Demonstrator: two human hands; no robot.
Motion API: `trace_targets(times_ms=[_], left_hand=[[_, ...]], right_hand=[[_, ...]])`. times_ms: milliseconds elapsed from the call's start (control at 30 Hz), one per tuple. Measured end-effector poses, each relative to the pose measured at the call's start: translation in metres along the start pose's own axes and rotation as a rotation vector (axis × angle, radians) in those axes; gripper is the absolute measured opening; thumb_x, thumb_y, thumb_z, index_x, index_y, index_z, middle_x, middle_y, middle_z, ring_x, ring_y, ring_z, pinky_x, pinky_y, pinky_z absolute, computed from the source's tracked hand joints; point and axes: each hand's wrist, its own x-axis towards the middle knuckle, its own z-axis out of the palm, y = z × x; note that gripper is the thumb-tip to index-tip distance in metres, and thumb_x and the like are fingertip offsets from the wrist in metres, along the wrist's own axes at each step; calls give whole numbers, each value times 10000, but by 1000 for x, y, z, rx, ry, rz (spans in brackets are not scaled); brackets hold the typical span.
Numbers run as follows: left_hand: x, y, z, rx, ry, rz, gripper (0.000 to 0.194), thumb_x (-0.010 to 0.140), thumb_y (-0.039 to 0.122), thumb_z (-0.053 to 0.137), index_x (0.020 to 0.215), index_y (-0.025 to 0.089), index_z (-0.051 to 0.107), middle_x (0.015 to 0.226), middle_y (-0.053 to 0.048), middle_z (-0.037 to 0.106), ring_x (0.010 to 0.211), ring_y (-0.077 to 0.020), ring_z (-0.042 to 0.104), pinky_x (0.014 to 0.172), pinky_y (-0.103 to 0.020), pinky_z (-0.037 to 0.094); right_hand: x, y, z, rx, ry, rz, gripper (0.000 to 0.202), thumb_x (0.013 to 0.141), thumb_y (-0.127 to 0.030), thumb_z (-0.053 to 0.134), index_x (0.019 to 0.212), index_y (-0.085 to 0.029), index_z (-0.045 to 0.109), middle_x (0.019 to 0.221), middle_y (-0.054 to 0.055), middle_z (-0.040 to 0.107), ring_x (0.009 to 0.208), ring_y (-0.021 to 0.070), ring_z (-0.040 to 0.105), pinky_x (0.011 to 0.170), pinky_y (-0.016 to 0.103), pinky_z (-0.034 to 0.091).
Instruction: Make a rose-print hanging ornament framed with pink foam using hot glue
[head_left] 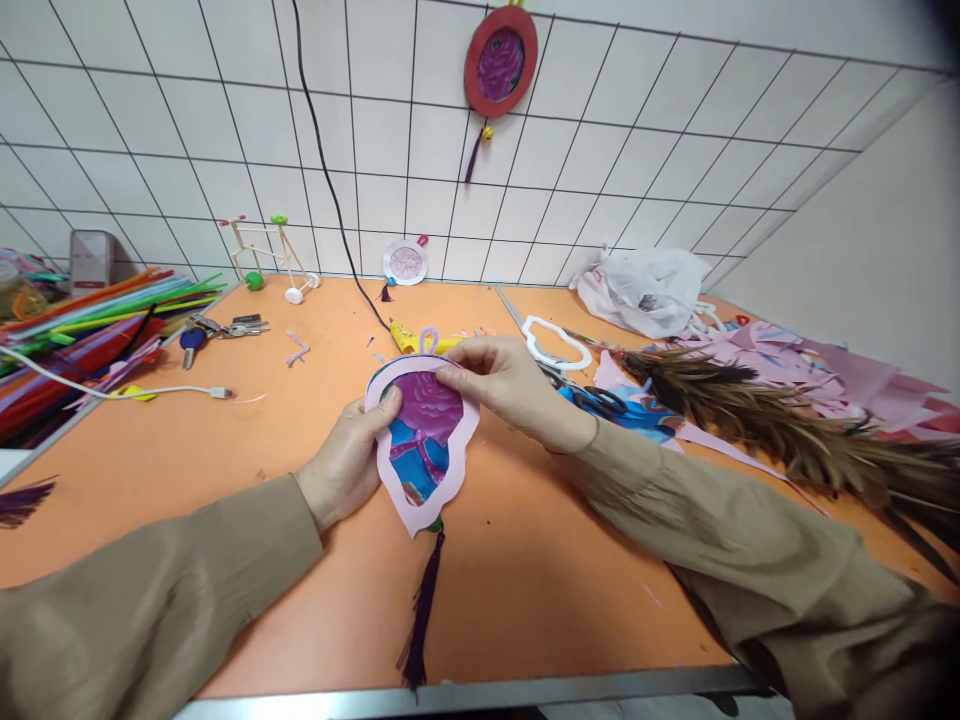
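Observation:
Between my two hands is a flat, shaped ornament point(427, 440) with a pale pink border around a purple and blue patterned centre. A small lilac loop point(429, 340) sticks up from its top, and a dark purple tassel point(426, 610) hangs below its pointed bottom. My left hand point(349, 455) grips the left edge, thumb on the front. At the upper right edge, my right hand point(506, 385) pinches the border between thumb and fingers. Just behind the ornament lies a yellow glue gun point(405, 337), partly hidden, with a black cord running up the wall.
Scissors point(592, 395), a white cut-out frame point(556, 343), brown feathers point(697, 410) and a white plastic bag point(641, 290) lie to the right. Coloured pipe cleaners point(97, 340), keys point(193, 340) and a white cable point(165, 392) are on the left. A red round ornament point(501, 62) hangs on the tiled wall.

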Motion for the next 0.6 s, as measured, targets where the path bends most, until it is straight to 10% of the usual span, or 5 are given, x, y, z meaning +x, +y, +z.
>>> trace_targets(times_ms=[600], left_hand=[[-3, 8, 1, 270, 162, 360, 354, 608, 466, 898, 705, 146, 781, 627, -22, 715, 546, -99, 584, 548, -199, 483]], right_hand=[[-5, -4, 4, 115, -71, 83, 350, 728, -487, 740, 689, -148, 668, 636, 15, 614, 580, 114, 506, 520, 253, 382]])
